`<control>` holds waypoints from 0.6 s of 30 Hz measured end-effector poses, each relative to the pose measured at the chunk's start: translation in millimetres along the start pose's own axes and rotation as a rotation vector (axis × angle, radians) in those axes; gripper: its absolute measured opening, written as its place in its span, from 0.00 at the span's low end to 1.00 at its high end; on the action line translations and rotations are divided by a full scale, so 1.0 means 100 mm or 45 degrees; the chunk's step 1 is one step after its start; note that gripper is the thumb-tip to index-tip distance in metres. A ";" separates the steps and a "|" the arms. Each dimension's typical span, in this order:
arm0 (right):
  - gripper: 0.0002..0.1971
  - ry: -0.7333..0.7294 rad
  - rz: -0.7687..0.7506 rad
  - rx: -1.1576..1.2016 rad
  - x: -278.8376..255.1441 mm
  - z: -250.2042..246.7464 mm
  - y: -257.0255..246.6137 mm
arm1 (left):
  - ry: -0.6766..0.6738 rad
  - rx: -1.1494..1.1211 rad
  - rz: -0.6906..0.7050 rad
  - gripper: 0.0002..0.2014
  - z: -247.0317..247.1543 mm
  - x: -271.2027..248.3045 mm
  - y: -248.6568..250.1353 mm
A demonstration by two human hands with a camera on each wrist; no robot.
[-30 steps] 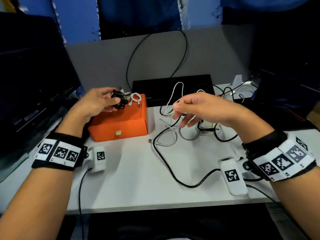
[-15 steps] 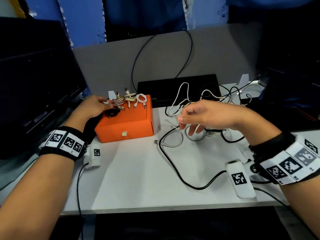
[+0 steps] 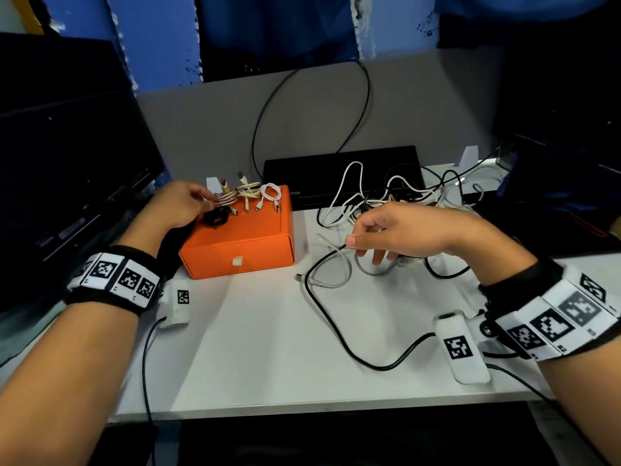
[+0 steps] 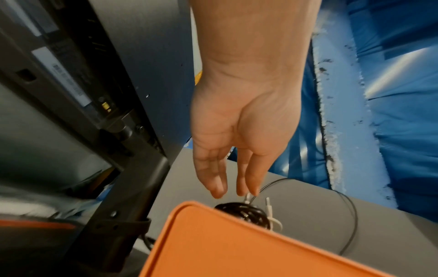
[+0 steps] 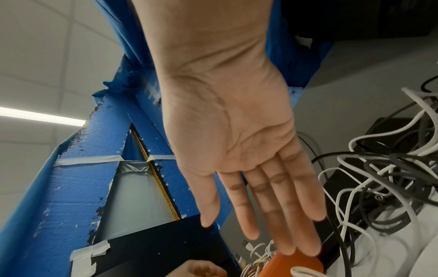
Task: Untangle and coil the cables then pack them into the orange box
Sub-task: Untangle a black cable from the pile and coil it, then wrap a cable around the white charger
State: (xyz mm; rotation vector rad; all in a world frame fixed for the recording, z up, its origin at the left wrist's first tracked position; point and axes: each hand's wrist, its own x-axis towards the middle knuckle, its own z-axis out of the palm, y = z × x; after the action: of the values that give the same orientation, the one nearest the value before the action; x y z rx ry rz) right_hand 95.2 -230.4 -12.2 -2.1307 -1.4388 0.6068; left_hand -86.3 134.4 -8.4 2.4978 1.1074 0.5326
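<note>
On top of the orange box [image 3: 242, 240] several coiled cables [image 3: 248, 196] lie; the tangled cables [image 3: 386, 193] right wait. Left hand [image 3: 178, 205] and right hand [image 3: 403, 230] hold nothing, fingers relaxed.

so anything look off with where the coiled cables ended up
Yes: the coiled cables lie on top of the shut orange box, not inside it. A tangle of loose cables remains on the white table.
</note>
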 end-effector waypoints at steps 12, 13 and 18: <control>0.18 -0.150 0.363 -0.267 0.18 -0.10 0.42 | -0.738 0.417 0.775 0.29 0.91 -0.99 1.65; 0.19 -0.133 0.361 -0.245 0.19 -0.12 0.45 | -0.776 0.541 0.764 0.32 1.06 -0.93 1.74; 0.24 -0.137 0.392 -0.373 0.20 -0.20 0.67 | -0.815 0.767 0.667 0.25 1.41 -0.62 1.99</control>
State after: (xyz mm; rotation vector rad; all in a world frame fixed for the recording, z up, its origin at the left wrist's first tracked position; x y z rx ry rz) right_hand 161.9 -236.2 -39.9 -2.6166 -1.3316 0.6641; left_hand 66.1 -61.5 -50.4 3.1226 0.3829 -0.5580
